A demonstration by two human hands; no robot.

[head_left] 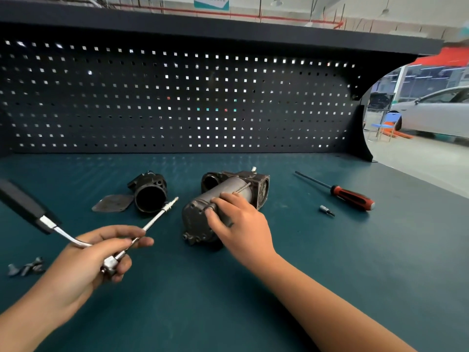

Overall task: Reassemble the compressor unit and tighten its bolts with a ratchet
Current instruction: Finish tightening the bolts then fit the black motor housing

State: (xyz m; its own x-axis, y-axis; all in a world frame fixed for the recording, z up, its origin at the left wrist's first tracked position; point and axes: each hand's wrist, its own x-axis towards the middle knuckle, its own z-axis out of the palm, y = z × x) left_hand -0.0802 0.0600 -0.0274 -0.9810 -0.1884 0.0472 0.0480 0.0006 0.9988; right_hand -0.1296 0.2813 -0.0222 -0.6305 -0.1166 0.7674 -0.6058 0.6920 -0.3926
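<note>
The grey compressor unit [200,219] lies on its side in the middle of the green bench mat, its end cap toward me. My right hand [238,224] rests on the unit's near end, fingertips pinching a long bolt [242,188] that runs along its side. My left hand [96,252] grips the ratchet [35,212] at its head, with a long extension bar [162,212] pointing up and right toward the unit. The ratchet's black handle sticks out to the upper left. A separate black cylindrical housing [149,194] and a flat gasket plate [113,203] lie left of the unit.
A red-handled screwdriver [350,194] and a small bit socket [327,210] lie to the right. Several loose small metal parts [25,269] sit at the left edge. A pegboard wall [177,97] closes the back of the bench.
</note>
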